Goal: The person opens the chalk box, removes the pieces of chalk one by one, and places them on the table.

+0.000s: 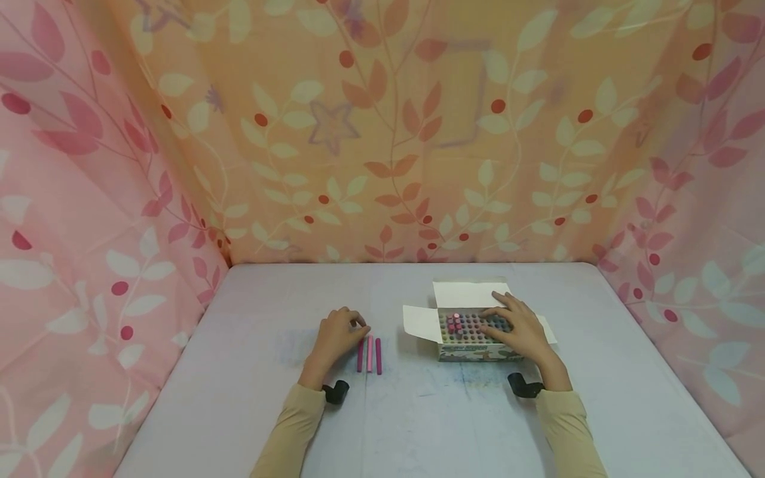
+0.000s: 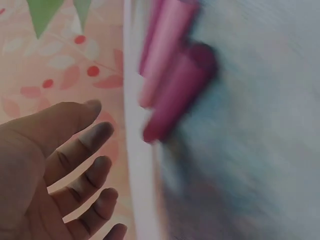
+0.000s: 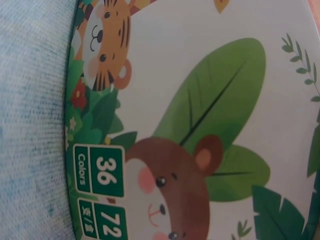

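Three crayons lie side by side on the table: a magenta crayon (image 1: 360, 356) at the left, a lighter pink crayon (image 1: 370, 354) and a dark magenta crayon (image 1: 378, 356) at the right. My left hand (image 1: 339, 333) hovers beside their far ends, fingers loosely bent and holding nothing; the left wrist view shows it apart from them. To the right stands an open cardboard box (image 1: 472, 353) with rows of upright crayons. Several pink crayons (image 1: 455, 324) stick up above the rest. Over the box's right half, my right hand (image 1: 518, 325) spreads its fingers, thumb and fingertips close over the crayon tops.
The box's lid (image 1: 466, 294) is folded back, and a side flap (image 1: 422, 323) juts out left. Blue smudges mark the white tablecloth (image 1: 430, 425). Leaf-patterned curtains (image 1: 382, 133) enclose the table at the back and both sides.
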Motion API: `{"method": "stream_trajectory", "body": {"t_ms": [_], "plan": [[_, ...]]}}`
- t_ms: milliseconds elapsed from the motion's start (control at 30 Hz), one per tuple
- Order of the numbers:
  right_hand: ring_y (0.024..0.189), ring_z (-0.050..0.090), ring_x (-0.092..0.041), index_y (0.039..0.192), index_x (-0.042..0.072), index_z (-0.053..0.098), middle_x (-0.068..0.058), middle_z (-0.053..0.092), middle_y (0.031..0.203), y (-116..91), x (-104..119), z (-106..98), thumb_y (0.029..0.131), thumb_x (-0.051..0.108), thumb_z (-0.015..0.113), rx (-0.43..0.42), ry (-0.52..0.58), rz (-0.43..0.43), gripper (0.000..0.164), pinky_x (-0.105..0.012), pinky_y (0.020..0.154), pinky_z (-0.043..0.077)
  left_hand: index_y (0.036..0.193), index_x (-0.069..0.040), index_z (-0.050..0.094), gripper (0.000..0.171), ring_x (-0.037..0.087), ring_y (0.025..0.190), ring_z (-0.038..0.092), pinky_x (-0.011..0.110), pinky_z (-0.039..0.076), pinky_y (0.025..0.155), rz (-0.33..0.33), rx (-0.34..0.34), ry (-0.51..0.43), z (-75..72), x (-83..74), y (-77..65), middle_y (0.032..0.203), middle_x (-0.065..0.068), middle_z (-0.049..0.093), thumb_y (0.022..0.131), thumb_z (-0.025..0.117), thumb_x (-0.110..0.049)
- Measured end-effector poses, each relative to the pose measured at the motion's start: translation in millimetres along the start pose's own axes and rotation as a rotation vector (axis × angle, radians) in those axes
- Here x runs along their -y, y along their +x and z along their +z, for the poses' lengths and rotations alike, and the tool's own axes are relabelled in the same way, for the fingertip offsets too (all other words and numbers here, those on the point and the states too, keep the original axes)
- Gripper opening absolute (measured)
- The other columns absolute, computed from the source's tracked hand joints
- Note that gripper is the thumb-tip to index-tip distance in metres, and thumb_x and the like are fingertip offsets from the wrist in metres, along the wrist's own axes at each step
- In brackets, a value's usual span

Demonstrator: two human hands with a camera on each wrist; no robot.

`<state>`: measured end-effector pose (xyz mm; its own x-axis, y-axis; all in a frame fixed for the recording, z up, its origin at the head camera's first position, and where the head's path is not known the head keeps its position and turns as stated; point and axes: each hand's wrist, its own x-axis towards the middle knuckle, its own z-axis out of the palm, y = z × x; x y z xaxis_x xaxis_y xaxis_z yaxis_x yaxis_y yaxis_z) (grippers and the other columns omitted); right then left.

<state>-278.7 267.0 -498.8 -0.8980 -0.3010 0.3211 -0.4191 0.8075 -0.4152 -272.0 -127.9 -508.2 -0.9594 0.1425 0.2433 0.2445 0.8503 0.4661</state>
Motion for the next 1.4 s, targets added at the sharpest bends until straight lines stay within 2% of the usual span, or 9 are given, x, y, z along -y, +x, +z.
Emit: {"method": "stream_trajectory", "body": {"t_ms": [133,333,567,767,867,1033,1400], "plan": [[0.134,0.026,-0.041,0.101,0.024,0.067,-0.015,0.039,0.143,0,0,-1,0.076,0.04,0.073,-0.001,-0.001,0.001,0.031,-0.064,0.1,0.02,0.084,-0.017,0.07,0.014,0.021,0.077,0.053,0.041,0.041,0.066,0.038,-0.026,-0.042,-4.4,-12.1,7.7,0.082,0.004,0.061,0.081,0.07,-0.031],[0.134,0.025,-0.041,0.102,0.024,0.067,-0.015,0.038,0.143,0,0,-1,0.077,0.041,0.072,0.011,-0.002,0.005,0.031,-0.064,0.101,0.019,0.085,-0.018,0.07,0.013,0.017,0.076,0.051,0.038,0.039,0.067,0.087,-0.051,-0.083,-10.0,-32.6,19.1,0.085,0.004,0.062,0.082,0.069,-0.031],[0.134,0.026,-0.041,0.101,0.024,0.067,-0.015,0.039,0.143,-2,-1,0,0.076,0.043,0.072,0.001,0.0,0.007,0.032,-0.064,0.1,0.021,0.087,-0.019,0.07,0.012,0.018,0.078,0.053,0.036,0.04,0.068,0.215,-0.074,-0.11,-11.2,-67.9,30.2,0.088,0.002,0.063,0.084,0.068,-0.03],[0.134,0.026,-0.041,0.102,0.025,0.067,-0.014,0.039,0.143,-2,0,0,0.076,0.042,0.072,0.002,-0.001,-0.005,0.032,-0.063,0.1,0.021,0.087,-0.022,0.069,0.011,0.014,0.079,0.052,0.034,0.039,0.069,0.319,-0.041,-0.084,0.7,-94.4,37.8,0.088,-0.002,0.061,0.084,0.066,-0.033],[0.134,0.026,-0.041,0.102,0.025,0.067,-0.014,0.038,0.143,-1,0,0,0.076,0.042,0.072,0.004,0.0,-0.002,0.032,-0.064,0.1,0.021,0.088,-0.025,0.069,0.01,0.014,0.082,0.052,0.034,0.039,0.072,0.349,-0.008,-0.077,8.1,-104.9,41.3,0.09,-0.003,0.061,0.085,0.066,-0.034],[0.134,0.026,-0.041,0.102,0.025,0.067,-0.014,0.039,0.143,-1,0,0,0.076,0.042,0.072,-0.005,-0.005,0.005,0.031,-0.064,0.1,0.022,0.09,-0.026,0.069,0.011,0.013,0.086,0.053,0.033,0.04,0.073,0.397,0.031,-0.012,17.5,-121.1,47.4,0.091,-0.004,0.06,0.085,0.066,-0.035],[0.133,0.027,-0.042,0.102,0.024,0.068,-0.015,0.04,0.142,-1,2,0,0.076,0.041,0.072,-0.011,-0.011,-0.003,0.031,-0.064,0.099,0.023,0.092,-0.029,0.068,0.014,0.011,0.083,0.051,0.031,0.04,0.071,0.414,0.06,0.101,37.5,-139.6,56.5,0.087,-0.009,0.056,0.085,0.063,-0.041]]}}
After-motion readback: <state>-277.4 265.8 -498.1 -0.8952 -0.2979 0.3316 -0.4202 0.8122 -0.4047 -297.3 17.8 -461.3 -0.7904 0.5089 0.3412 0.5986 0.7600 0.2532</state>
